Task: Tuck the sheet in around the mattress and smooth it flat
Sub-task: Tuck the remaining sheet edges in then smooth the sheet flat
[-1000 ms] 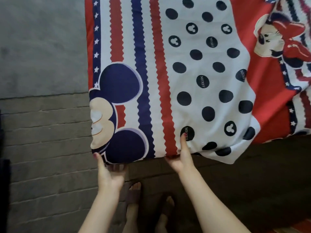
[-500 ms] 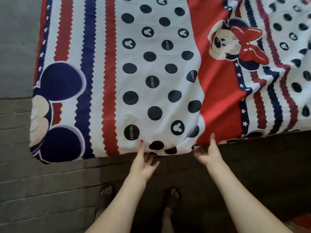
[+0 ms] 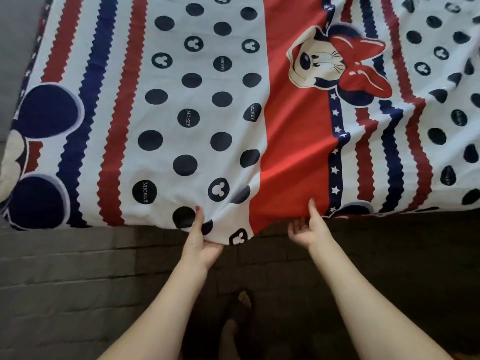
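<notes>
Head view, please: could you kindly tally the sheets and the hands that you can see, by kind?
sheet: 1
hands: 2, the left hand and the right hand
Total: 3

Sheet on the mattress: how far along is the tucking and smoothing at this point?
Done: the sheet lies flat along the near edge left of the hands. In hand: the left hand grips a loose flap hanging below that edge, thumb on top; the right hand touches the edge at the red band, fingers relaxed. Left: tucking that flap, and smoothing the wrinkles at right.
</notes>
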